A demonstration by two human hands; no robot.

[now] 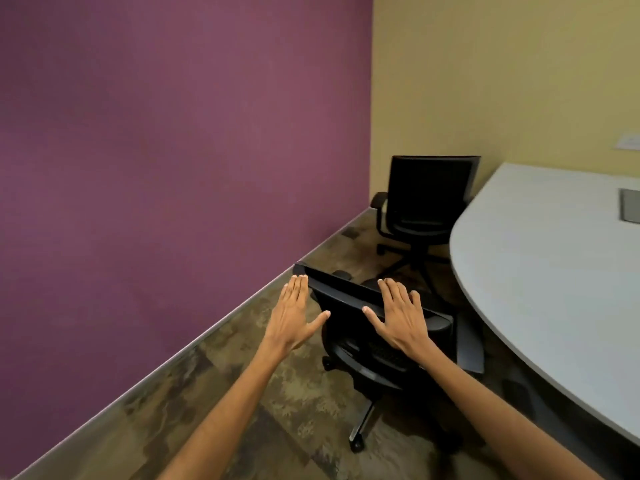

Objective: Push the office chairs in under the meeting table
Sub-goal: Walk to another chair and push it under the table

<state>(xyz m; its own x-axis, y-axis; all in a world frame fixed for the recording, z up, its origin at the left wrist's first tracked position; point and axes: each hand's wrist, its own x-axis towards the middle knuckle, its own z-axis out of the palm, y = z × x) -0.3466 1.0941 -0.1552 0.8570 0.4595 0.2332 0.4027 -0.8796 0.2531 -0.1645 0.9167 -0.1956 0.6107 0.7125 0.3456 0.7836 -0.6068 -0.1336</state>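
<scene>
Both hands, left (292, 315) & right (401, 318), flat, fingers released, over near chair (384, 344); contact unclear

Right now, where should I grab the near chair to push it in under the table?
Take the near chair by its backrest's top edge, from behind. That edge faces you, and both the left hand and right hand are open there. The table lies to its right.
</scene>
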